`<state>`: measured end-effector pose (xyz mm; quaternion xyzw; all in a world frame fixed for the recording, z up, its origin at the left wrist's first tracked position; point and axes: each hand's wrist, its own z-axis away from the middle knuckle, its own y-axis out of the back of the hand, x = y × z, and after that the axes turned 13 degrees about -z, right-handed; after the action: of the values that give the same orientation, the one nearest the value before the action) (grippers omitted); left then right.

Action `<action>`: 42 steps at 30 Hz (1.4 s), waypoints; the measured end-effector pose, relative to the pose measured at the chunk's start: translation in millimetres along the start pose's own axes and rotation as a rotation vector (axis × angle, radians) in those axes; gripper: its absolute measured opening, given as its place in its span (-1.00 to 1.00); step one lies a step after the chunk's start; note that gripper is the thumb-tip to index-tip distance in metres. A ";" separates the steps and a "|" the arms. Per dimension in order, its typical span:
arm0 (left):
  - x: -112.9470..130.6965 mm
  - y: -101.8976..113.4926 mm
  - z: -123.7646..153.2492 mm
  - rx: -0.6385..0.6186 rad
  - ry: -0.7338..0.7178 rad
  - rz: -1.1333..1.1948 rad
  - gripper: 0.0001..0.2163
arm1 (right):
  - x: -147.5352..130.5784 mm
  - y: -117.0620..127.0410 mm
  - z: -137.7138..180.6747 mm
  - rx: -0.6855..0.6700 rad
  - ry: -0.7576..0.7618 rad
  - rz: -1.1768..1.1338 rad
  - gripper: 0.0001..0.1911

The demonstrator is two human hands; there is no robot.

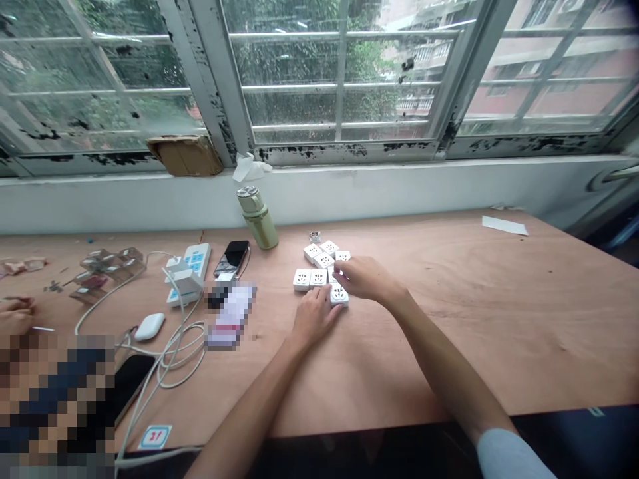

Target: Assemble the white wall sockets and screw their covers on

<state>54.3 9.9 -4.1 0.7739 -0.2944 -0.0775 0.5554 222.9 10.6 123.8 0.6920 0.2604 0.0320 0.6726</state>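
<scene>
Several small white square power sockets (318, 278) with dark slots lie face up in a loose cluster on the wooden table. My left hand (313, 313) rests at the near side of the cluster, its thumb and fingers around the left and front edges of the nearest socket (339, 295). From the right, my right hand (367, 276) reaches over the cluster with its fingers bent together in a pinch. Its fingertips are just above that nearest socket and partly cover another behind it. Whatever lies between them is too small to make out. Beyond the cluster sits a separate socket insert (314, 236).
Left of the cluster are a green flask (260, 223), a phone (232, 258), a power strip (196, 263) with chargers, looped white cables (182, 359) and a white earbud case (150, 326). Another person's hand (17, 316) is at far left. A paper strip (504, 225) lies far right.
</scene>
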 end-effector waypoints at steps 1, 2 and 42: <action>0.1 0.4 -0.1 -0.002 -0.001 -0.003 -0.59 | -0.1 0.2 0.2 0.000 -0.001 0.003 -0.72; 0.3 0.8 -0.2 -0.003 0.000 -0.004 -0.59 | -0.3 0.4 0.3 -0.001 -0.002 0.008 -0.72; 0.9 0.8 -1.0 -0.002 0.018 0.016 -0.59 | 0.2 -2.3 -0.5 0.005 0.010 -0.024 -0.78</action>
<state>55.2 10.1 -2.9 0.7717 -0.2954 -0.0663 0.5593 222.1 11.0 121.7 0.6902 0.2721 0.0269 0.6699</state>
